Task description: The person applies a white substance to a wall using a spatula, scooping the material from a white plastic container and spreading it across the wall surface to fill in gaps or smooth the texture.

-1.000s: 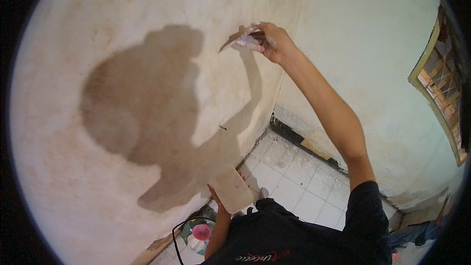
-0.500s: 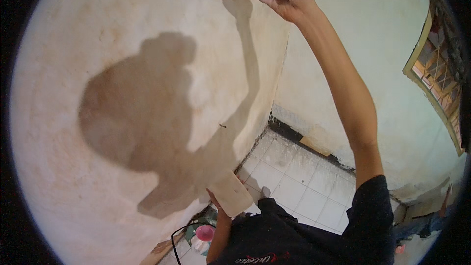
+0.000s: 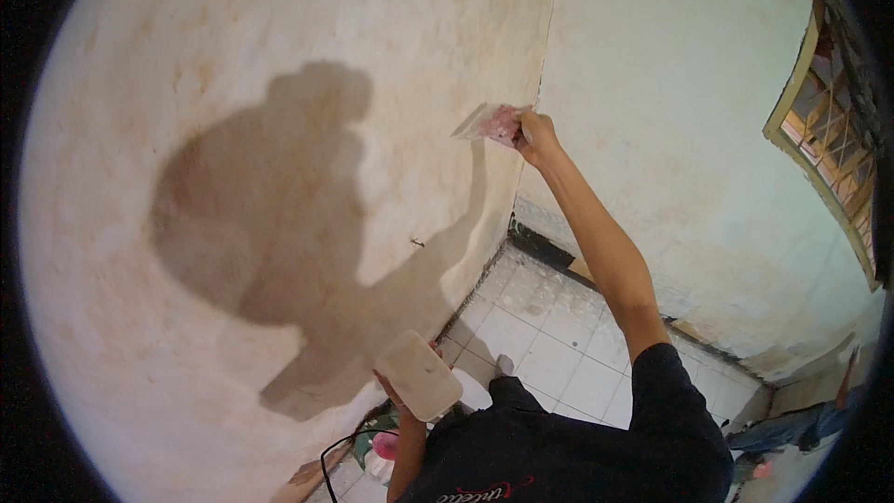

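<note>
My right hand (image 3: 537, 138) is closed round a putty knife (image 3: 492, 125), a broad, thin blade smeared pink and white. The blade's left edge lies at the plastered wall (image 3: 419, 47), a little left of the room's corner. Low down, beside the wall, my left hand (image 3: 389, 393) grips a pale rectangular board (image 3: 419, 376) with rounded corners. Its fingertips show at the board's far edge; most of the hand is hidden under it. My shadow covers part of the wall.
A pale green wall (image 3: 670, 130) with a barred window (image 3: 829, 130) stands to the right. White floor tiles (image 3: 549, 368) lie below. Near the wall's foot are a pink bowl (image 3: 385, 444) and a black cable (image 3: 328, 466). Clothing-like blue fabric (image 3: 782, 428) shows at the lower right.
My right hand has brought the putty knife down the wall from near the top of the view. The board in my left hand has shifted slightly left and tilted.
</note>
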Available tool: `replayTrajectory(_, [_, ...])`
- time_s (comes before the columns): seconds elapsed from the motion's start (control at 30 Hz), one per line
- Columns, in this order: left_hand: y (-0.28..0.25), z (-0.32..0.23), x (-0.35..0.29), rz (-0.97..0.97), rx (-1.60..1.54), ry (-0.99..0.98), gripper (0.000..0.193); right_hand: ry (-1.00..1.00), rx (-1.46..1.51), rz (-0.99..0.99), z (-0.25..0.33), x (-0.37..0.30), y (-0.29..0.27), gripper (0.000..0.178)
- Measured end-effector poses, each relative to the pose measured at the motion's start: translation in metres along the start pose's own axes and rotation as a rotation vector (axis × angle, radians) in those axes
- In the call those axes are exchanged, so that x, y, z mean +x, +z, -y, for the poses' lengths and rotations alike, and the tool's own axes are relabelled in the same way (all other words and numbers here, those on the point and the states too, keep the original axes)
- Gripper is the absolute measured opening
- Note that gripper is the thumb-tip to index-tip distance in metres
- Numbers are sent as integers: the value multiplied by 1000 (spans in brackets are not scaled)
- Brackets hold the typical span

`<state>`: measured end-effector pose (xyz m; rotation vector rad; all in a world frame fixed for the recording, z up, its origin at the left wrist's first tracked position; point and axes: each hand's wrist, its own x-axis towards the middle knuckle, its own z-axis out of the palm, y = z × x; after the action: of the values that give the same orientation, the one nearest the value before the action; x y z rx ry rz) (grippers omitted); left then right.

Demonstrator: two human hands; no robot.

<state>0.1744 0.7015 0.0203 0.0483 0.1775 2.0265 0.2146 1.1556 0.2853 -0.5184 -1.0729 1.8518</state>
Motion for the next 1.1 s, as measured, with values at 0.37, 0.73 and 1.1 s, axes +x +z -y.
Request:
replayTrajectory(0.37, [-17, 9, 14, 52, -74, -12, 103, -119, -93, 113, 123, 59, 99, 18])
replayTrajectory(0.73, [-21, 7, 17, 78, -86, -52, 99, -133, 162, 268, 149, 25, 104, 25])
replayTrajectory(1.1, [-26, 2, 6, 56, 1, 17, 99, -60, -231, -169, 3, 19, 33, 32])
